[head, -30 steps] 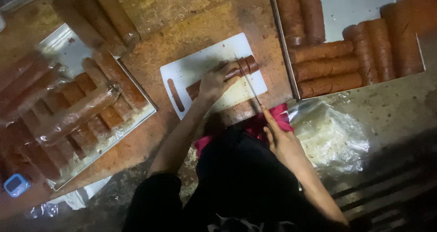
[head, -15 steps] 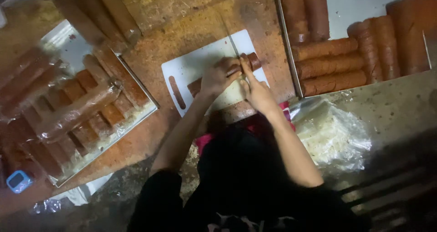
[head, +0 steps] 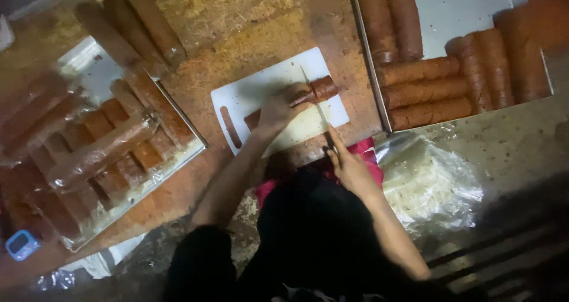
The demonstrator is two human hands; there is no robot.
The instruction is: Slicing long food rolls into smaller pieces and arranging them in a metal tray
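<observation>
Cutting board [head: 261, 94] sits dead center with a sausage roll [head: 308, 93] lying on it. Tray [head: 367, 59] of rolls at 2 o'clock, another tray [head: 178, 115] at 9 o'clock, plastic bag [head: 432, 183] at 4 o'clock, 3 loose rolls [head: 136, 26] at 11 o'clock.

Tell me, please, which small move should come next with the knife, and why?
Probably draw the knife down and back through the sausage roll. The blade lies across the roll near its right end, the left hand pins the roll on the white cutting board, and the right hand holds the handle; the end piece looks not yet separated.
</observation>
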